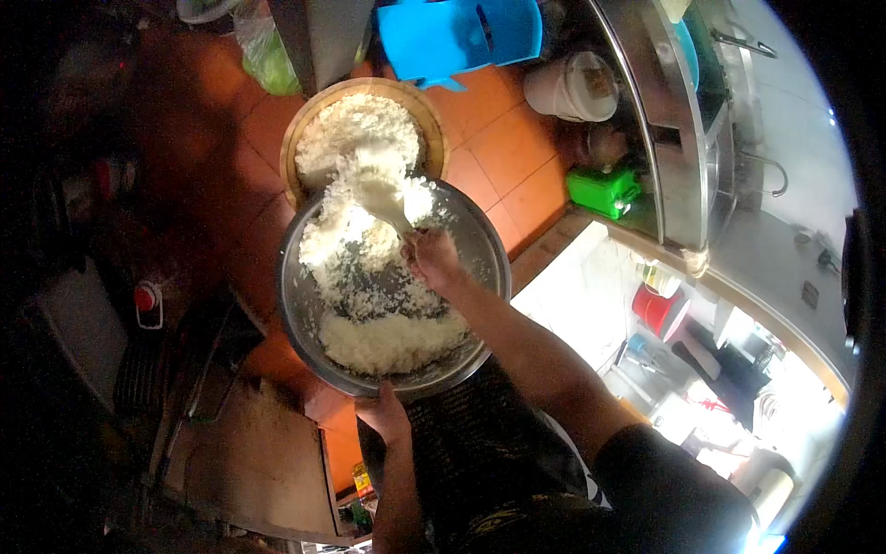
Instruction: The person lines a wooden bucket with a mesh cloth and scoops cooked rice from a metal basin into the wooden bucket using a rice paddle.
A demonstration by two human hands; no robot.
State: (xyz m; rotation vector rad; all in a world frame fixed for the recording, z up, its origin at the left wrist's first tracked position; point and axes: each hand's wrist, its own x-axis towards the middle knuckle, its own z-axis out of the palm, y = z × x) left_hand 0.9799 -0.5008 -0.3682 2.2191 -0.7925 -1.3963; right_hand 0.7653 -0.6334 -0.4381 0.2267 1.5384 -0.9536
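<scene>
My left hand (384, 415) grips the near rim of a large metal bowl (288, 286), its fingers partly hidden beneath the edge. White rice (392, 343) lies in the bowl, heaped at the near side and spread thinner in the middle. In my right hand (434, 258) is the handle of a pale rice paddle (380, 196), whose blade is among rice at the bowl's far edge. Beyond and touching that edge stands a round wooden tub (434, 125) holding more rice (355, 134). Rice spans the gap between bowl and tub, blurred near the paddle.
A blue plastic stool (434, 42) stands on the orange tiled floor (489, 138) beyond the tub. To the right are a white bucket (577, 88), a green container (602, 191) and a metal sink counter (678, 175). A brown board-like surface (249, 462) lies at lower left.
</scene>
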